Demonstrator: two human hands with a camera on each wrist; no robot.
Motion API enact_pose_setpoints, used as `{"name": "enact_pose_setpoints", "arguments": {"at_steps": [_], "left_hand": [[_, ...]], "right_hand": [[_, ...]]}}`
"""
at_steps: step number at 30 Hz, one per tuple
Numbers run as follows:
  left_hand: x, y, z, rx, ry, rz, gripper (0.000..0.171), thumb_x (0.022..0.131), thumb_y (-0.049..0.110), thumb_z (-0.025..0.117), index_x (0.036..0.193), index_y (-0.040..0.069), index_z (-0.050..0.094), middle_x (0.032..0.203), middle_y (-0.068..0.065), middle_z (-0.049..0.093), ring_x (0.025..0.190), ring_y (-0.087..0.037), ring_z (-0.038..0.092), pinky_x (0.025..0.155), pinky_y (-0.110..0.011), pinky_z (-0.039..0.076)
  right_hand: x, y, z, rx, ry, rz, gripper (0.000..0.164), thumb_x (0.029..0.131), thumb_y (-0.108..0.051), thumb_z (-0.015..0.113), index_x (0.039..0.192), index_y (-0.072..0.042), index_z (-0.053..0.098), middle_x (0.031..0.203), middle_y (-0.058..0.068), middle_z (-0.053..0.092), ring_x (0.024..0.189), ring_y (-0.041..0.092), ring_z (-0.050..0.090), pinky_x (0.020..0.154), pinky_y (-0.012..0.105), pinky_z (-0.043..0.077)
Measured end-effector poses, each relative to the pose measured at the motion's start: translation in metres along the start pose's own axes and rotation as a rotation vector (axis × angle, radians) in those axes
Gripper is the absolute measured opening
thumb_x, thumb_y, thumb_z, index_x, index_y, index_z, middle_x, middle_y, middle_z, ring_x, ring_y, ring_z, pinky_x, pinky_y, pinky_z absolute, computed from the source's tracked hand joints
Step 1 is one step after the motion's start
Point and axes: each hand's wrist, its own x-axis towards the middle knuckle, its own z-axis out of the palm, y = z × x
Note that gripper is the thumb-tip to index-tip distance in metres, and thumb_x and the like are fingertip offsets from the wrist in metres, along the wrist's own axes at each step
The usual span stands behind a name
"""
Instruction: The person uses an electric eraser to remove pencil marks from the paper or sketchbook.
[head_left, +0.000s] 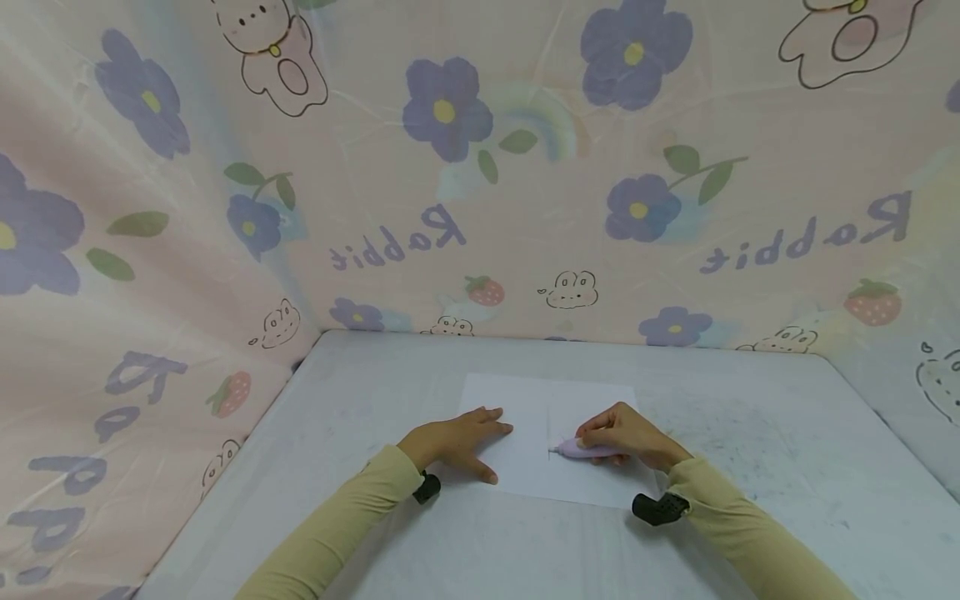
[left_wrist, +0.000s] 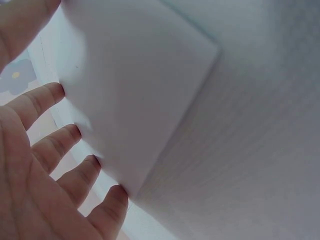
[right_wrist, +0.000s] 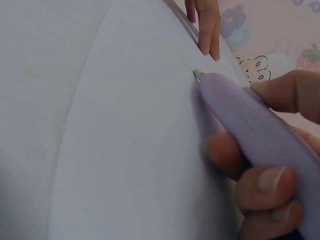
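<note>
A white sheet of paper (head_left: 525, 479) lies on the table, with a thin dark line (head_left: 549, 427) drawn on it. My left hand (head_left: 461, 442) rests with spread fingers on the left part of the sheet; in the left wrist view its fingertips (left_wrist: 120, 192) press on the paper. My right hand (head_left: 626, 437) grips a thick lilac pen (right_wrist: 250, 120) between thumb and curled fingers. The pen's narrow pale tip (right_wrist: 198, 74) points left and stands right at the line on the paper.
The white table (head_left: 360, 417) has grey smudges on its right side. A printed curtain (head_left: 525, 233) with flowers and rabbits hangs behind it and along the left. Dark wrist cameras (head_left: 660, 508) sit at both cuffs.
</note>
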Motion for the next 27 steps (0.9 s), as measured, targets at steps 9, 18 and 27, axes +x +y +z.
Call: {"name": "enact_pose_setpoints", "arguments": {"at_steps": [9, 18, 27], "left_hand": [[0.001, -0.0014, 0.0009, -0.012, 0.005, 0.013, 0.082, 0.081, 0.047, 0.076, 0.15, 0.022, 0.038, 0.159, -0.002, 0.021, 0.145, -0.026, 0.018, 0.111, -0.043, 0.027], [0.0011, -0.0012, 0.0011, -0.021, 0.007, 0.008, 0.083, 0.081, 0.047, 0.076, 0.15, 0.023, 0.038, 0.159, -0.002, 0.021, 0.145, -0.025, 0.017, 0.111, -0.044, 0.026], [0.0007, -0.0024, 0.0018, -0.015, 0.008, 0.017, 0.082, 0.081, 0.048, 0.075, 0.15, 0.023, 0.038, 0.159, -0.002, 0.02, 0.145, -0.024, 0.016, 0.111, -0.045, 0.026]], "right_hand": [[-0.0023, -0.0031, 0.0001, -0.012, 0.007, 0.009, 0.021, 0.088, -0.014, 0.069, 0.102, 0.001, 0.074, 0.078, 0.016, 0.07, 0.046, 0.009, 0.048, 0.04, 0.02, 0.032], [-0.0013, -0.0012, 0.0002, -0.016, 0.005, 0.016, 0.021, 0.087, -0.016, 0.07, 0.101, 0.0, 0.074, 0.073, 0.014, 0.069, 0.045, 0.008, 0.047, 0.04, 0.02, 0.032], [-0.0022, -0.0026, 0.0019, -0.004, 0.011, 0.025, 0.022, 0.087, -0.016, 0.071, 0.101, 0.0, 0.074, 0.073, 0.014, 0.069, 0.045, 0.008, 0.047, 0.04, 0.02, 0.033]]}}
